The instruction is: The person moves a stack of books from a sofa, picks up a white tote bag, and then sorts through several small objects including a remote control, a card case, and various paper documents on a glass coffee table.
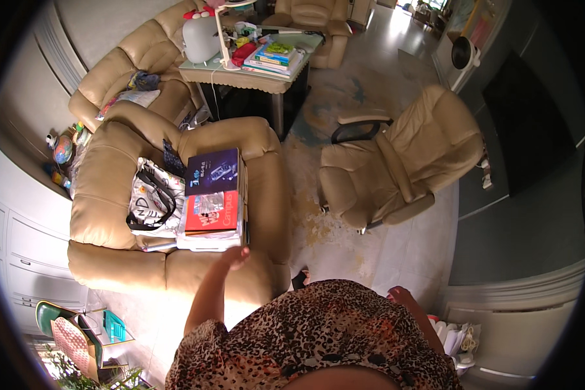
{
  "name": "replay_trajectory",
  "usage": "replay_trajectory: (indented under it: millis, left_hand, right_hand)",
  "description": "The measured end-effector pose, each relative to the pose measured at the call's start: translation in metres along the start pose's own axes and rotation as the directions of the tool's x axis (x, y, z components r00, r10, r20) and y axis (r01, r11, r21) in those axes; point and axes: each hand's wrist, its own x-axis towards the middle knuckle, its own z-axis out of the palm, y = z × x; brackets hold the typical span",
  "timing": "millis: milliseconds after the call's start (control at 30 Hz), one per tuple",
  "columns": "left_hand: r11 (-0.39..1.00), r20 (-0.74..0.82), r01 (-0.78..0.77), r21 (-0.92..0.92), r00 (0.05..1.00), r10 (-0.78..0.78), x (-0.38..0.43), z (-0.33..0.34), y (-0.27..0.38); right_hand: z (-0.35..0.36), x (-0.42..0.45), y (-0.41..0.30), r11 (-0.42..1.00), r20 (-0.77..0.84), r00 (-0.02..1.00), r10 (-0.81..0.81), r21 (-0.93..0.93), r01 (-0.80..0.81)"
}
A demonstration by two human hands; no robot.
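Observation:
My left hand (236, 257) is over the near arm of a tan leather armchair (263, 195), close to the lower edge of a stack of books; nothing shows in it, and its fingers are partly curled. A dark blue book (212, 170) and a red notebook (212, 214) lie on top of the stack, with a small clear plastic packet on the notebook. Left of the books rests a white printed tote bag (148, 204) with black handles. My right hand (399, 294) hangs beside my patterned garment, away from the furniture; its fingers are partly hidden.
A tan reclining office chair (399, 161) stands on a patterned rug to the right. Beyond the armchair are a glass-topped table (195, 73) with books and a lamp, and a tan sofa (122, 63). A shelf stand (112, 341) and a plant (73, 365) are at lower left.

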Motion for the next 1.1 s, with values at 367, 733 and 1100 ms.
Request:
replay_trajectory:
  millis: [367, 733, 1100]
  left_hand:
    - [0.959, 0.195, 0.27, -0.088, 0.948, -0.25, -0.051, 0.055, -0.047]
    - [0.866, 0.348, 0.481, -0.137, 0.842, -0.412, 0.059, 0.054, -0.039]
    - [0.979, 0.222, 0.086, 0.187, 0.967, -0.127, 0.201, -0.063, 0.129]
  right_hand:
    - [-0.009, 0.038, -0.153, 0.994, 0.05, 0.994, 0.097, 0.038, -0.099]
    - [-0.142, 0.16, -0.227, 0.696, -0.168, 0.943, -0.288, -0.712, 0.086]
    - [-0.195, 0.22, -0.198, 0.362, -0.001, 0.984, -0.177, -0.93, 0.064]
